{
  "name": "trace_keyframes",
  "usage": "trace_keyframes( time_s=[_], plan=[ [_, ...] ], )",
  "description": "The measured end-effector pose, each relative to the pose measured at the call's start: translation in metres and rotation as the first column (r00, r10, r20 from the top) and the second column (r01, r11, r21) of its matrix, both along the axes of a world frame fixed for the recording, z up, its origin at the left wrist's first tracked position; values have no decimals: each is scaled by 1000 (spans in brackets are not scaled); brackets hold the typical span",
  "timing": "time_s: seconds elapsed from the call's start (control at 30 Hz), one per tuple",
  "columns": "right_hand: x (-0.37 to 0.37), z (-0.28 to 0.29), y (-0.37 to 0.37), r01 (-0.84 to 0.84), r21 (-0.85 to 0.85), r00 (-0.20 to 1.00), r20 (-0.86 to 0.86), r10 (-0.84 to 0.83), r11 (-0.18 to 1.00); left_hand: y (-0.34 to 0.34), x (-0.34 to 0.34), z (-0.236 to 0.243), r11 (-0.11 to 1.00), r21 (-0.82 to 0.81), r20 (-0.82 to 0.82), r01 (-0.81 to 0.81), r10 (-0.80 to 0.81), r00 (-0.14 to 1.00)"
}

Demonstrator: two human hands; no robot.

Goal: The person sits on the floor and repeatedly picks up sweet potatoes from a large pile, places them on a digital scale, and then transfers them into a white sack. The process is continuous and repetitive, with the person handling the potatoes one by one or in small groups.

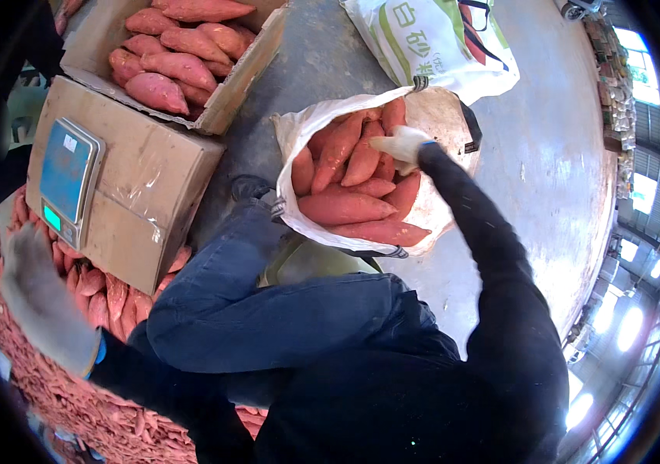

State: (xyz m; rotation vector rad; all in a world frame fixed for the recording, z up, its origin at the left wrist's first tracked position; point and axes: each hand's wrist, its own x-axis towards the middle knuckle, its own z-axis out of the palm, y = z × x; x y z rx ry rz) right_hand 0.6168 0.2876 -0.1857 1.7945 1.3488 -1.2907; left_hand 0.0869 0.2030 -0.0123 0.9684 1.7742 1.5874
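My right hand (401, 147), in a pale glove, is in the mouth of a white woven bag (299, 127). It touches the large reddish sweet potatoes (349, 207) inside; one digit points left, apart from the others, and nothing shows gripped. My left hand (40, 298), also gloved and blurred, is stretched out over a heap of sweet potatoes (113, 301). Its fingers look extended, with no sweet potato seen in them. Just above that hand, a digital scale (71, 174) with a blue plate and a lit green display rests on a closed cardboard box (140, 174).
Behind the closed box stands an open carton (249, 73) filled with sweet potatoes. A white and green printed bag (438, 46) lies on the grey floor (547, 155) beyond the woven bag. My bent leg (268, 325) is between my hands. Stacked goods (605, 85) line the far right.
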Motion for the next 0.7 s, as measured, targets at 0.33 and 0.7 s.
trace_keyframes(
  time_s=[0.33, 0.7],
  plan=[
    [-40, -78, -47, 515, 540, 740, 111, -663, 666, 20, 249, -35, 803, -154, 537, 576, -421, 731],
    [19, 107, -58, 443, -5, 442, -869, -223, 897, 4, 315, -90, 731, 9, 978, 683, -147, 145]
  ],
)
